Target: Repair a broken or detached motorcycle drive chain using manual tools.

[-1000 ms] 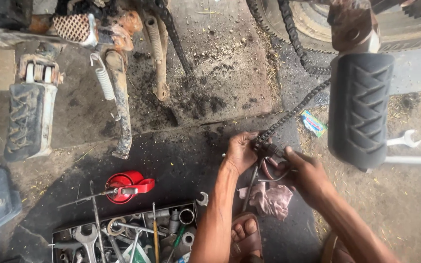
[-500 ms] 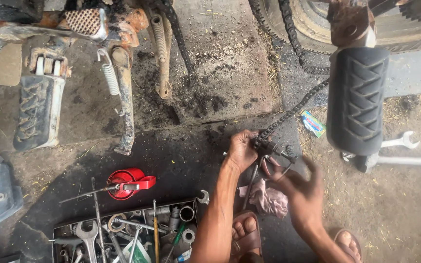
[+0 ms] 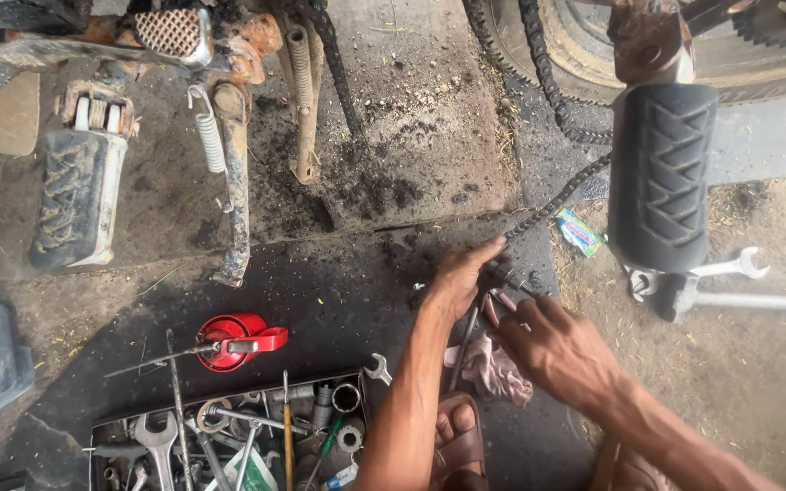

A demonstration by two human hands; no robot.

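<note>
A greasy motorcycle chain (image 3: 557,195) hangs from the rear wheel down to the dark ground. My left hand (image 3: 462,275) pinches the chain's loose end where it reaches the ground. My right hand (image 3: 552,345) sits just to the right of it, fingers closed around a slim tool (image 3: 463,338) whose tip meets the chain end. The exact grip on the tool is partly hidden by the fingers. A pinkish rag (image 3: 495,371) lies under my hands, beside my sandalled foot (image 3: 456,435).
A black footpeg (image 3: 661,177) hangs at the right, with spanners (image 3: 730,268) on the ground below. A tray of tools (image 3: 229,432) and a red oil can (image 3: 234,341) lie at lower left. A side stand (image 3: 229,182), a spring and another footrest (image 3: 75,195) are at upper left.
My right hand was spread open half a second ago and has now closed on the tool by the chain end. The view has shifted slightly downward.
</note>
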